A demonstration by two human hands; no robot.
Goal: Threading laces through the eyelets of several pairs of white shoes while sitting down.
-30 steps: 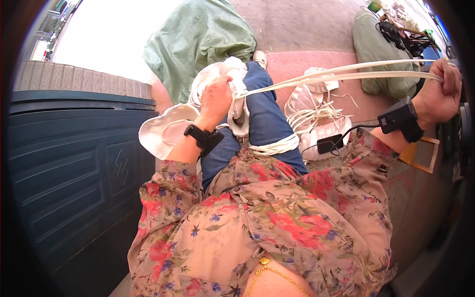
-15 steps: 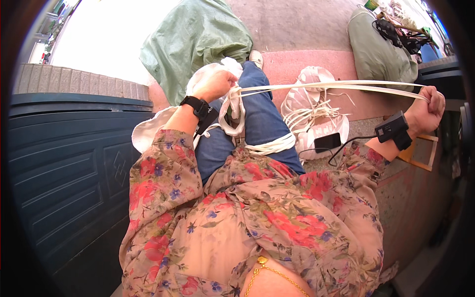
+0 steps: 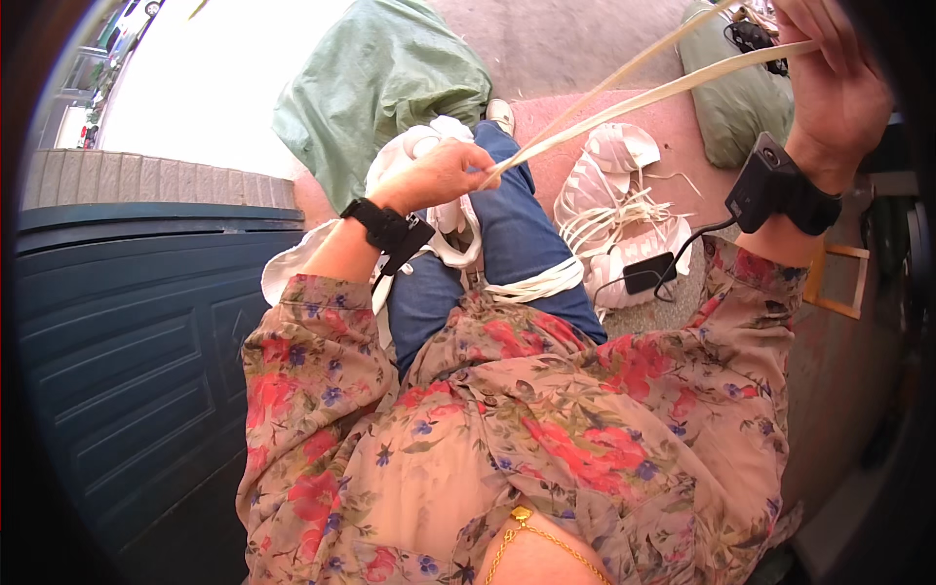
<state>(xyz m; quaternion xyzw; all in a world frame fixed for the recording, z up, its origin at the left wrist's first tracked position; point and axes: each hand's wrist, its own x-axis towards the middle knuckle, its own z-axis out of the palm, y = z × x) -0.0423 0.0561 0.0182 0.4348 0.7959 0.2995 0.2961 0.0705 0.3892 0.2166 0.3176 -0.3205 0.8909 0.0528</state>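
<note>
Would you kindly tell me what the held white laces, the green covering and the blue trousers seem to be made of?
White laces: probably woven textile, matt; they look flat and pliable. Green covering: perhaps coated fabric or plastic, dull, with soft creases. Blue trousers: likely denim, matt, with uneven, faded blue.

The blouse [image 3: 439,458] is thin and tan, printed with red blooms, small blue flowers and greenish leaves. Its 2 sleeves [image 3: 312,361] are loose, in the same print, and end in narrow cuffs [image 3: 330,292]. Below come blue jeans [image 3: 517,229] and a pale shoe [image 3: 500,111]. A gold chain [image 3: 564,547] carries 1 small gold charm [image 3: 522,513]. The left hand [image 3: 444,174] and right hand [image 3: 837,83] are bare; behind each sits 1 black strap [image 3: 375,223] with a black box [image 3: 756,185], the right-side box showing a round lens [image 3: 770,155] and a thin black cable [image 3: 704,230].
</note>
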